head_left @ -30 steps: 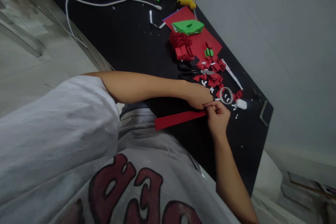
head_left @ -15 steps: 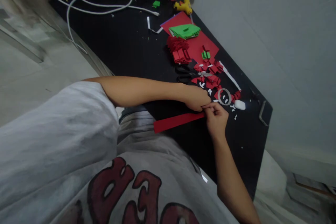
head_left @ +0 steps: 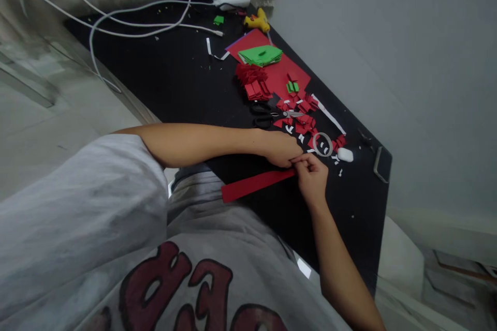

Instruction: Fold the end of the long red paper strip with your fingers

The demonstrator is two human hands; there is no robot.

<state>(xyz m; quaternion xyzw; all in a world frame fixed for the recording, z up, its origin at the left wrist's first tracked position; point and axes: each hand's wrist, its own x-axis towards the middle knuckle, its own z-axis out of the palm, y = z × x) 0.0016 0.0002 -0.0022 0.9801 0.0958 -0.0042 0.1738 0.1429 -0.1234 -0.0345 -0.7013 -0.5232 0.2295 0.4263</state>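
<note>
Head view, black table [head_left: 186, 77]. I am pinching one end of a red paper strip [head_left: 258, 185] with my right hand [head_left: 313, 178], thumb and fingertips narrow; the strip is extending toward 8 o'clock from there, near the front edge. My left hand [head_left: 282, 148] is curling palm-down and touching the right fingertips — its own fingers are mostly hidden, so I cannot tell what they are gripping. Taking the hands as the dial's centre: black-handled scissors [head_left: 285, 114] are lying at 11 o'clock, among small folded red pieces [head_left: 305, 124] toward 12; a ring-shaped tape roll [head_left: 329, 149] is resting at 2; a white case [head_left: 345, 154] and, farther out, a smartphone [head_left: 382, 164] are sitting at 3. Well apart, toward 11 — a folded green paper stack [head_left: 260, 55] is resting on a red sheet [head_left: 297, 73], with a yellow glue gun [head_left: 257, 21] beyond.
</note>
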